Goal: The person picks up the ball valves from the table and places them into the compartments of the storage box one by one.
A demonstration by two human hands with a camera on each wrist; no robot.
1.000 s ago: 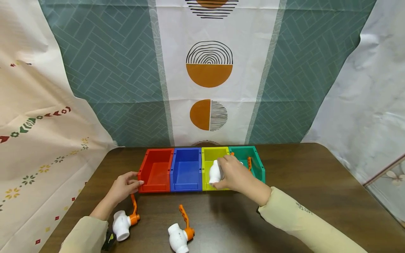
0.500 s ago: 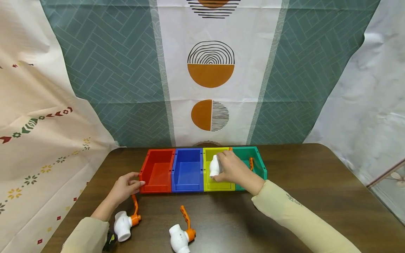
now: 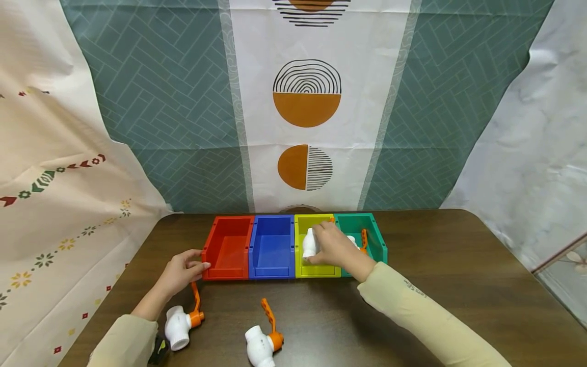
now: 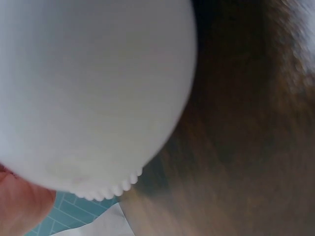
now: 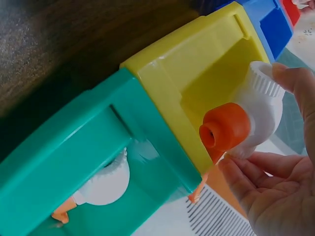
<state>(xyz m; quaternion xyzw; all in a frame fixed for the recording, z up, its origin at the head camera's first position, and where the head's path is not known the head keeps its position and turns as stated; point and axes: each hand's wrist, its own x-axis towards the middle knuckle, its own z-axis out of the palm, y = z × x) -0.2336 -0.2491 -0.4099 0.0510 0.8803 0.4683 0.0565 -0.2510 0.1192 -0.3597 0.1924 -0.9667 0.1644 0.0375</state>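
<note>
My right hand [image 3: 337,247] pinches a white ball valve [image 5: 263,108] with an orange handle stem between thumb and fingers. In the head view that valve is at the yellow bin [image 3: 318,271], upright, with its handle mostly hidden behind the hand. My left hand [image 3: 181,272] grips the left front edge of the red bin [image 3: 225,275], thumb inside. Below that hand a second ball valve [image 3: 178,327] lies on the table; its white body [image 4: 88,98] fills much of the left wrist view. Another ball valve [image 3: 260,347] lies at the front middle, orange handle pointing away.
A blue bin [image 3: 271,250] stands between the red and yellow ones. The green bin [image 5: 147,172] at the right end holds a ball valve [image 5: 106,184]. A dark object [image 3: 159,350] lies by the left sleeve. Patterned cloth [image 3: 302,102] hangs behind the brown table [image 3: 422,285].
My right hand and forearm have shifted a little left and back, carrying the valve over the yellow bin; lately it has dipped slightly. My left hand stays on the red bin.
</note>
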